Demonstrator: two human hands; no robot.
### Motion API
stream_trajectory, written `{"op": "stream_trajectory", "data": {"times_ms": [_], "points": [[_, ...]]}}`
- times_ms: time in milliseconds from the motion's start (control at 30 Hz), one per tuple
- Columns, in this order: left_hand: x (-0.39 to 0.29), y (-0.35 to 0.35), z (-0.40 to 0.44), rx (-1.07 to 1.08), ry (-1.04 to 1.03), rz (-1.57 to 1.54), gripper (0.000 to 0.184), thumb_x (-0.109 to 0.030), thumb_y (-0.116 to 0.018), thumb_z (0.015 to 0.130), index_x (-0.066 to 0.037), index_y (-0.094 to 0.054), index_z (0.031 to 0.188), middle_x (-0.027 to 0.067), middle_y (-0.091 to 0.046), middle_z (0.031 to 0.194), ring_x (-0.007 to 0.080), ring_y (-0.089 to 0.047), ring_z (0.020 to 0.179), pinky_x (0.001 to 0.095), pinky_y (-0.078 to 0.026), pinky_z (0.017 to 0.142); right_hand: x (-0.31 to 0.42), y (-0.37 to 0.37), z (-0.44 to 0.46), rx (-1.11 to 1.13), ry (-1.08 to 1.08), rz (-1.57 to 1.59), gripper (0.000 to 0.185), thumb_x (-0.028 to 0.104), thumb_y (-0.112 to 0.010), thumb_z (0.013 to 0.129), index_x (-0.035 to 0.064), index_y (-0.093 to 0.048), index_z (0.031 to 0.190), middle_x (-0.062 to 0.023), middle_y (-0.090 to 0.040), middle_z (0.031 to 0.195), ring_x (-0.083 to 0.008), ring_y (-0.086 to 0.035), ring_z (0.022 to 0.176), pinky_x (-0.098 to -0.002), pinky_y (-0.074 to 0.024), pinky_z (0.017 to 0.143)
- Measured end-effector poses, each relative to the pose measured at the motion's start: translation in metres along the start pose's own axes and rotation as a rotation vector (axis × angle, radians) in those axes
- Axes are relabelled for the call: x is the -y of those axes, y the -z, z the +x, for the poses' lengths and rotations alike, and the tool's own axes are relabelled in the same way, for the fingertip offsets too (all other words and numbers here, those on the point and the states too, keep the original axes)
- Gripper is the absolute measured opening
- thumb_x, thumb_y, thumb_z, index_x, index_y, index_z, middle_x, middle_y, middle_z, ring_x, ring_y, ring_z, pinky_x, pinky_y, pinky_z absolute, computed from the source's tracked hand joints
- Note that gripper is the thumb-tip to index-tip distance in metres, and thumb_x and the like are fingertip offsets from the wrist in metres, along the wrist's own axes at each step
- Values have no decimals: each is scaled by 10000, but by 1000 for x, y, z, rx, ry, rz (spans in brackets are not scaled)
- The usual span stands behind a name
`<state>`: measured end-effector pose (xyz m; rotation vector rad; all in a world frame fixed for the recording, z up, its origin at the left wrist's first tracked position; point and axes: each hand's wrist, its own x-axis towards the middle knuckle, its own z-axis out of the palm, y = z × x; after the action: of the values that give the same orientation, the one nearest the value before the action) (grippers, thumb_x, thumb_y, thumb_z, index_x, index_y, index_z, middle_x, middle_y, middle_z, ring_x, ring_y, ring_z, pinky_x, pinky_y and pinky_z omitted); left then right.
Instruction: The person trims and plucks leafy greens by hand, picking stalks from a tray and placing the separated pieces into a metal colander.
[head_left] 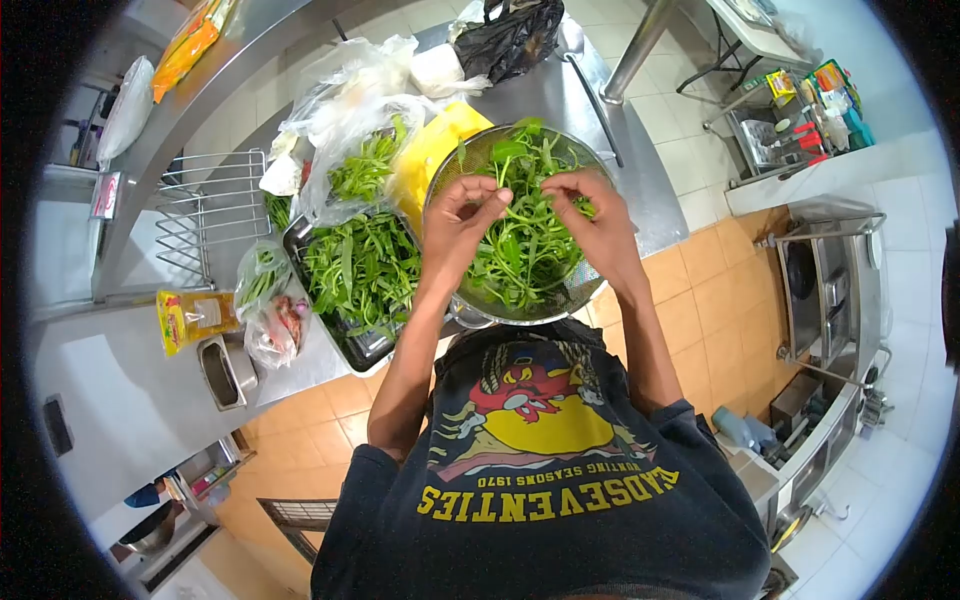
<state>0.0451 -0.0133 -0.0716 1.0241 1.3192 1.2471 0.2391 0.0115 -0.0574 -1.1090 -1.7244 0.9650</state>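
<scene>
Both hands are over a round metal colander (590,285) heaped with leafy green stems (522,255). My left hand (463,222) pinches a pale green stem between thumb and forefinger at the colander's left side. My right hand (590,212) is closed, its thumb and forefinger together by some leaves on the right; what it holds is too small to tell. Left of the colander, a black tray (372,352) is piled with more greens (362,268). A yellow sheet or bag (425,160) lies between the colander and an open plastic bag of greens (368,172).
A black plastic bag (510,40) and a long-handled ladle (597,110) lie at the table's far side. On the left are a wire rack (210,210), a yellow packet (195,318), small bags (272,330) and a metal container (226,372). A post (640,50) rises behind.
</scene>
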Motion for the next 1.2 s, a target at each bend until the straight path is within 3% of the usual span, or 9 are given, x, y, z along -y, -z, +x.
{"op": "stream_trajectory", "data": {"times_ms": [133, 433, 633, 733, 833, 933, 1033, 1133, 1200], "points": [[9, -8, -1, 30, 1, -136, 145, -103, -716, 923, -21, -647, 1021, 61, -683, 896, 125, -672, 807, 256, -540, 740, -5, -6, 0, 130, 136, -159, 195, 164, -741, 836, 60, -696, 994, -98, -638, 900, -292, -566, 923, -396, -429, 850], [5, -11, 3, 58, 32, -67, 158, -155, -682, 956, -18, -656, 1031, 47, -686, 876, 133, -659, 840, 280, -522, 796, -16, -4, -3, 63, 150, -236, 204, 165, -750, 832, 36, -703, 982, -111, -650, 933, -305, -580, 907, -407, -427, 846], [0, 4, 4, -141, -308, 392, 287, -178, -748, 882, -73, -672, 1139, 74, -695, 1019, 195, -642, 959, 352, -491, 875, -19, 9, -2, 38, -106, 53, 236, 191, -697, 917, -15, -691, 1032, -119, -662, 944, -245, -617, 910, -337, -461, 843], [-8, 5, 4, -147, -515, 569, 363, -176, -770, 844, -94, -678, 1185, 91, -685, 1136, 240, -618, 1036, 403, -457, 933, -24, 10, -2, 56, -163, 117, 243, 197, -682, 940, -19, -690, 1050, -104, -670, 960, -202, -620, 937, -306, -470, 842], [-18, 4, 6, -26, -623, 590, 339, -180, -770, 838, -118, -712, 1166, 75, -705, 1122, 252, -601, 1068, 425, -425, 969, -26, 12, -1, 92, -180, 130, 247, 195, -680, 944, -21, -688, 1062, -101, -678, 991, -184, -619, 941, -302, -470, 845], [-9, 10, 12, 131, -551, 700, 263, -183, -763, 843, -105, -741, 1093, 71, -731, 1045, 250, -631, 1004, 413, -419, 981, -27, 12, -1, 119, -224, 138, 237, 186, -674, 946, -9, -698, 1080, -102, -677, 993, -183, -619, 935, -304, -471, 846], [-9, 9, 12, 125, -412, 626, 215, -173, -749, 874, -56, -741, 1055, 76, -744, 1000, 202, -660, 939, 327, -471, 930, -17, 15, -1, 160, -211, 127, 250, 168, -663, 950, 14, -692, 1145, -107, -683, 1024, -197, -625, 972, -311, -472, 887], [7, 8, 15, -14, -306, 400, 170, -168, -736, 891, -79, -747, 1036, 69, -736, 904, 161, -655, 809, 318, -492, 837, -13, 16, -3, 108, -196, 82, 288, 155, -653, 951, 43, -676, 1216, -94, -685, 1122, -168, -609, 1064, -304, -452, 954], [17, 13, 20, -45, -255, 326, 160, -168, -713, 921, -62, -740, 1038, 52, -731, 901, 125, -639, 823, 283, -494, 801, -21, 19, -5, 84, -168, 42, 305, 147, -651, 951, 50, -659, 1241, -119, -681, 1130, -204, -611, 1081, -322, -451, 970]]}}
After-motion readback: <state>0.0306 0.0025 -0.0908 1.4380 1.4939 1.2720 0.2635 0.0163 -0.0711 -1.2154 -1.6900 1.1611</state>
